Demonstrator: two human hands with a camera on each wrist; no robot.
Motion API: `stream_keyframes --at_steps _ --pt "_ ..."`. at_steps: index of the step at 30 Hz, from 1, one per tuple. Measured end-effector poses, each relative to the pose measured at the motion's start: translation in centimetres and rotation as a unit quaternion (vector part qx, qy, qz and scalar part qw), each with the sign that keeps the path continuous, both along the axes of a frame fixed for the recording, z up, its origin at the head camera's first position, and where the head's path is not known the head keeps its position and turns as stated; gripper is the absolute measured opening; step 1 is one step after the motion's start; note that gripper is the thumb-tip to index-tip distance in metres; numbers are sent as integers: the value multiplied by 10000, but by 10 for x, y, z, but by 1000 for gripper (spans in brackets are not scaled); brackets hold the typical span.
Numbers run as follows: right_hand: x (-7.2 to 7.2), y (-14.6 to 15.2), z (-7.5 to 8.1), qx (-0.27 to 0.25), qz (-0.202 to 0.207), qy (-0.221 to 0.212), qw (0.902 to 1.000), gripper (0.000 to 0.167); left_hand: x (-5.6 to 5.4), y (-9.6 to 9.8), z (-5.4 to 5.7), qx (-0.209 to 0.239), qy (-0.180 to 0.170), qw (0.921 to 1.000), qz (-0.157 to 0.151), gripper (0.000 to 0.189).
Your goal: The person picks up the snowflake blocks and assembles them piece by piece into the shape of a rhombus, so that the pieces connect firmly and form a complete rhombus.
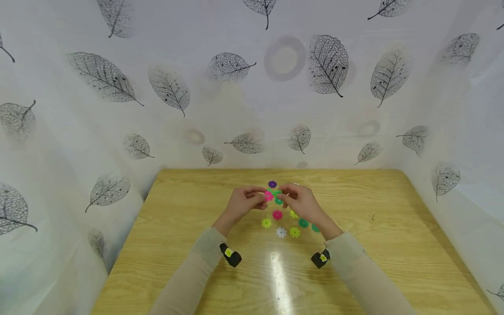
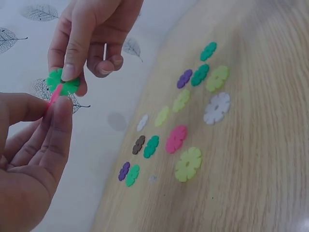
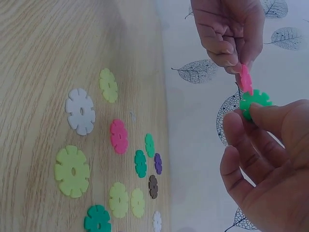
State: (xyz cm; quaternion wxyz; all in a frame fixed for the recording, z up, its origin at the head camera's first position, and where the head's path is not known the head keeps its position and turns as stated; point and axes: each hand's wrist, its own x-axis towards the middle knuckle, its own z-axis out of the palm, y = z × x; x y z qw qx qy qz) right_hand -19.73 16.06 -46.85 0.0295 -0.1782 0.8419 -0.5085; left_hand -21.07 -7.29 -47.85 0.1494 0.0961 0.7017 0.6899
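Above the table my left hand (image 1: 245, 203) pinches a pink notched disc (image 1: 268, 196), a flower-shaped snowflake piece, between thumb and fingers. Facing it, my right hand (image 1: 302, 202) pinches a green notched disc (image 3: 255, 102) by its edge. In both wrist views the two discs meet edge to edge, the pink disc (image 2: 56, 94) standing roughly crosswise to the green disc (image 2: 63, 83). Fingers cover part of each disc. Below the hands, a second pink disc (image 1: 277, 215) lies flat on the wood.
Loose discs lie scattered on the wooden table (image 1: 177, 245): a white disc (image 1: 281, 232), yellow discs (image 1: 295, 232), green discs (image 1: 303, 223), a brown disc (image 2: 137, 145) and purple discs (image 1: 272, 184). A leaf-print curtain (image 1: 236, 100) surrounds the table's back and sides.
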Motion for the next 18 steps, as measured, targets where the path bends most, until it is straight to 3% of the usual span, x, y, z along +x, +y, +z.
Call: stream_keyframes --at_steps 7,18 --pt "1 -1 -1 125 -78 129 9998 15 1 2 6 -19 -309 9995 83 29" --pt "4 -5 -1 -41 -99 66 9999 10 2 3 7 70 -144 9999 -61 30"
